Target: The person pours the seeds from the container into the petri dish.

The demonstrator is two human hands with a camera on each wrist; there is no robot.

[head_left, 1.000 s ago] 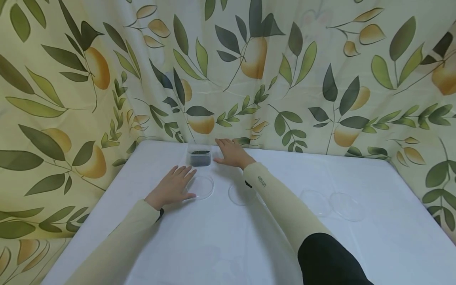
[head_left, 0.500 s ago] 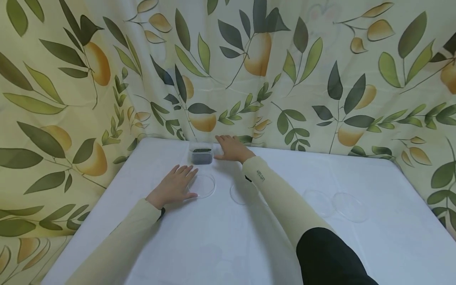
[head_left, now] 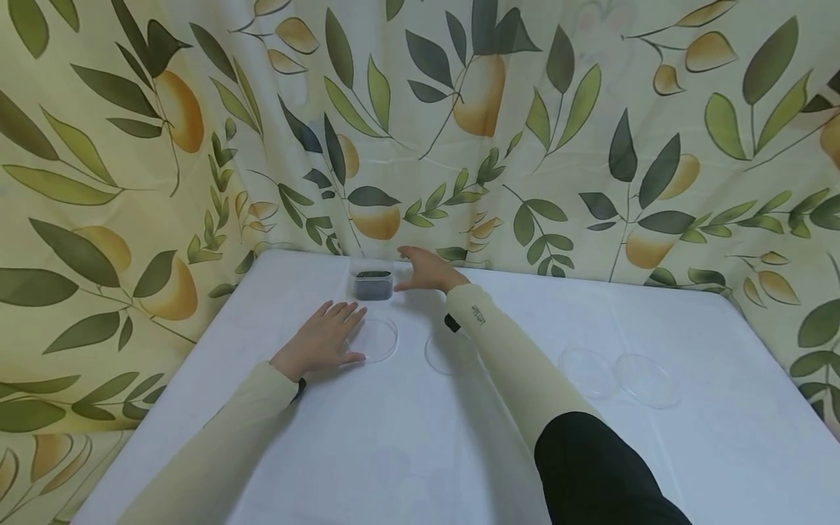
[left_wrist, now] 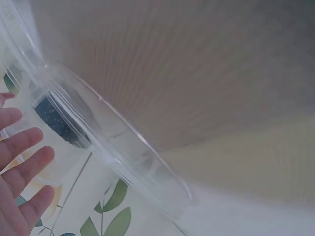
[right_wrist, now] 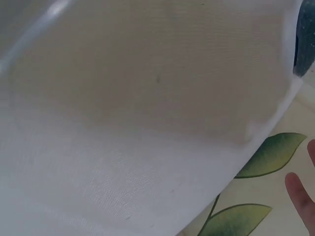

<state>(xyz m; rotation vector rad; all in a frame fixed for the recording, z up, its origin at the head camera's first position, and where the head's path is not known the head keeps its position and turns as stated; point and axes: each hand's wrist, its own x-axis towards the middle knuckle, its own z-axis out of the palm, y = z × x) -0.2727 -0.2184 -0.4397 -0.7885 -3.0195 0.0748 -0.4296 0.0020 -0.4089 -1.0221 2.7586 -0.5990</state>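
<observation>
My left hand (head_left: 320, 341) lies with spread fingers at the left side of a clear round petri dish (head_left: 387, 359); its thumb is by the near rim. In the left wrist view the hand's fingers (left_wrist: 30, 169) are apart beside the dish's clear wall (left_wrist: 142, 140). Farther back, my right hand (head_left: 425, 271) is held by the right side of a small clear box (head_left: 373, 286) with dark contents, thumb apart from the other fingers. Whether it touches the box is unclear. The right wrist view catches only some fingers (right_wrist: 300, 201) and the box's dark edge (right_wrist: 305, 42).
Another petri dish (head_left: 436, 357) is partly hidden beneath the right forearm. Two more clear round pieces, one left (head_left: 586, 373) and one right (head_left: 648, 381), lie at the right. The white-covered table (head_left: 394, 452) ends at a leaf-patterned curtain (head_left: 551, 160).
The head view has tipped down and shifted slightly. My right wrist has turned a little, so more of its black band shows. The left hand keeps its place by the petri dish.
</observation>
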